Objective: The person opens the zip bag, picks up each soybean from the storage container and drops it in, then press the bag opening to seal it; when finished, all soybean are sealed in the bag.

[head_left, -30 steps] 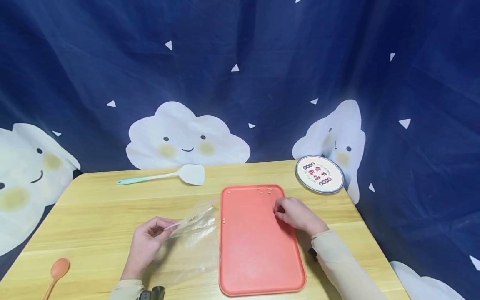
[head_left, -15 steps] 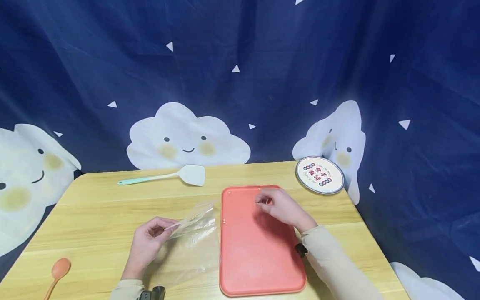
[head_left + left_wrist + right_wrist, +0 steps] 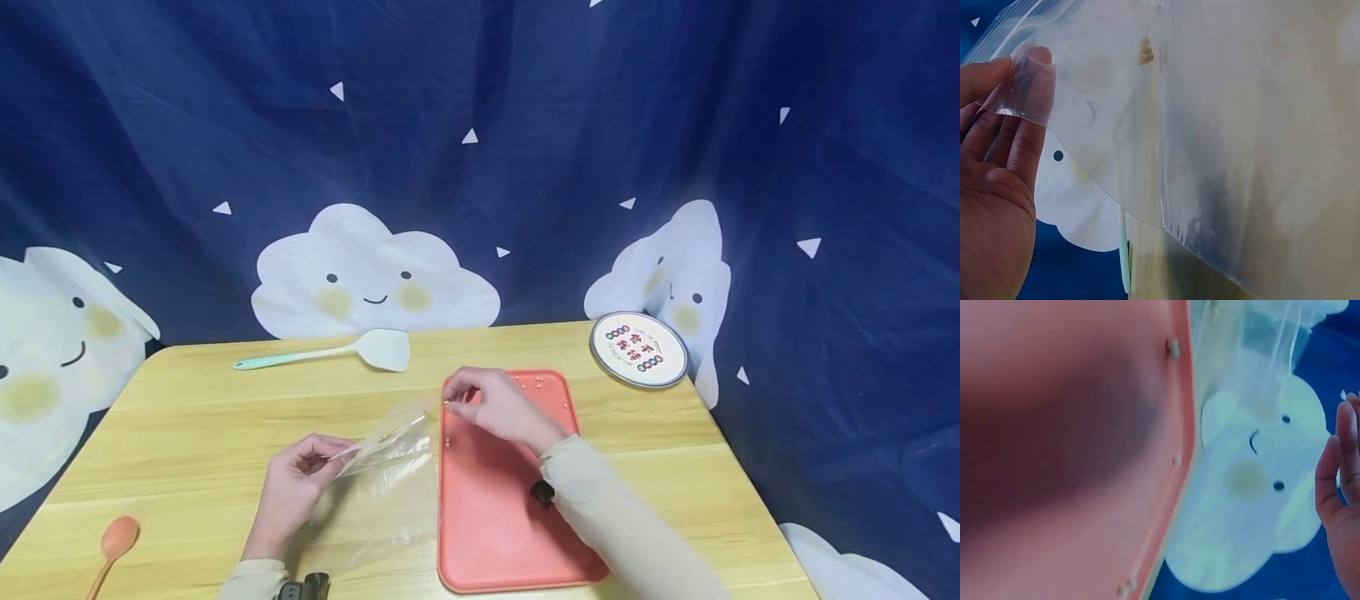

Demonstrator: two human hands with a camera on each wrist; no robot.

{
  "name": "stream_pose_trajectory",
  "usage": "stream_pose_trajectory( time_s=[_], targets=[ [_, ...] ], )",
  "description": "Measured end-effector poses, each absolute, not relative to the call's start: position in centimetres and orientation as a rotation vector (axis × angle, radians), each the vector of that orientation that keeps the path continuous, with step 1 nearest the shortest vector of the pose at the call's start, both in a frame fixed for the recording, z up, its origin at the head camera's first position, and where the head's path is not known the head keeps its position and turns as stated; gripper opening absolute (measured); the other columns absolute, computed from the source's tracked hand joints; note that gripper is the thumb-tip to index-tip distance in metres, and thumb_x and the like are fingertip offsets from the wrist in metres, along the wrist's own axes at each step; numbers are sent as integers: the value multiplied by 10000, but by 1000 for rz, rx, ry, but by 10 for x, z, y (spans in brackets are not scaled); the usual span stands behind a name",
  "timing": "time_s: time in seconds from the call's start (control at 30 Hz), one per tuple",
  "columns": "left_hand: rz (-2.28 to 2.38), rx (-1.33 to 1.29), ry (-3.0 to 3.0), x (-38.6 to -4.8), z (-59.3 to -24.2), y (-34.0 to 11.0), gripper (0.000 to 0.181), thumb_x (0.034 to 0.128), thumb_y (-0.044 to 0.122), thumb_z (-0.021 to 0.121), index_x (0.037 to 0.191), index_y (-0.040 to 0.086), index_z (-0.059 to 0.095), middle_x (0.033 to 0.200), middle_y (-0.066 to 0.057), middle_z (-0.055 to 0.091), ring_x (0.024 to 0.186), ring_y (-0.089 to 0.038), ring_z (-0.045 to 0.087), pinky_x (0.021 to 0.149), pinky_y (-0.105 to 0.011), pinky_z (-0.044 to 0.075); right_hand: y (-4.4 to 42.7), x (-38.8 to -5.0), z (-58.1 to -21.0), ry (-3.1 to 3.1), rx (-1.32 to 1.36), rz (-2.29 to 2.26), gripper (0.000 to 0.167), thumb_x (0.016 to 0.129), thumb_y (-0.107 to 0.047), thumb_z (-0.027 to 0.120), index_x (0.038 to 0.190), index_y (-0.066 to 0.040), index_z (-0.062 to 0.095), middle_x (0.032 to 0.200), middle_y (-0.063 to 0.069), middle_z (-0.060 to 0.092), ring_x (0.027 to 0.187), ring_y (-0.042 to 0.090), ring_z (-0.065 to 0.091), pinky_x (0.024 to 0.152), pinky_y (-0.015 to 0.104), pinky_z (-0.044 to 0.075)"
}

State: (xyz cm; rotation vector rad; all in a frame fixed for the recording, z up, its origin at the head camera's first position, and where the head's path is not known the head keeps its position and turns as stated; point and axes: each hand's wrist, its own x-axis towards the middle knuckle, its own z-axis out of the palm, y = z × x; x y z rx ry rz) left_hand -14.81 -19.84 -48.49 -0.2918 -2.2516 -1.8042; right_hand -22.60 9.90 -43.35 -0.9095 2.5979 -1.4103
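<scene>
My left hand pinches the top edge of a clear zip bag left of the tray. Inside the bag, a few pale beans show through the plastic in the left wrist view. My right hand is over the far left corner of the coral-red tray, thumb and fingertips together. A small pale bean shows at those fingertips in the right wrist view. Several loose beans lie along the tray's far edge, and a pair of beans is by its left rim.
A spatula with a mint handle lies at the back of the wooden table. At the back right is a round plate with red lettering. An orange spoon rests at the front left. Behind hangs a blue cloud-print curtain.
My right hand has moved left across the tray, from its right rim to its far left corner near the bag. The left hand and the bag have stayed in place.
</scene>
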Motion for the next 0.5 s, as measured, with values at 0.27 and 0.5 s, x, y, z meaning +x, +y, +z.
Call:
stream_pose_trajectory(
  time_s=[0.27,0.5],
  targets=[
    [-1829,-272,-2267,-150,-489,-199,142,804,-127,733,786,-1,670,923,-150,712,848,-175,702,774,-282,588,63,-230,-437,2524,-964,-1457,82,889,-83,721,929,-149,698,830,-125,637,789,54,585,702,231,522],
    [-1838,-271,-2273,-151,-489,-199,142,811,-126,728,791,2,670,932,-164,708,856,-181,701,781,-291,588,40,-230,-445,2511,-1016,-1406,69,888,-93,718,923,-147,696,815,-139,632,777,4,578,707,177,510]
  ],
)
